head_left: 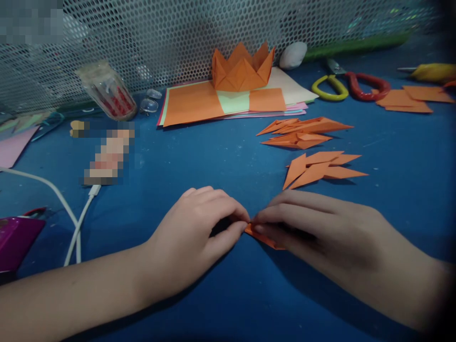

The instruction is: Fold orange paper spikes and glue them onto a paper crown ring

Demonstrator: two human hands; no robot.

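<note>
A small folded orange paper piece [265, 239] lies on the blue table [221, 156] between my hands. My left hand [194, 228] pinches its left tip with thumb and forefinger. My right hand [317, 228] covers most of the piece, fingers pressed together on it. Just beyond my right hand lie several finished orange pointed folds [322, 168], with more of them [302, 132] farther back. An orange paper crown [242, 67] stands on a stack of coloured sheets [228, 102] at the back.
Scissors with yellow and red handles [351, 84] and orange paper scraps [409, 99] lie at the back right. A clear plastic container [107, 90] lies back left. White cables [76, 223] and a magenta object [17, 237] sit at the left. A perforated metal screen [178, 38] closes the back.
</note>
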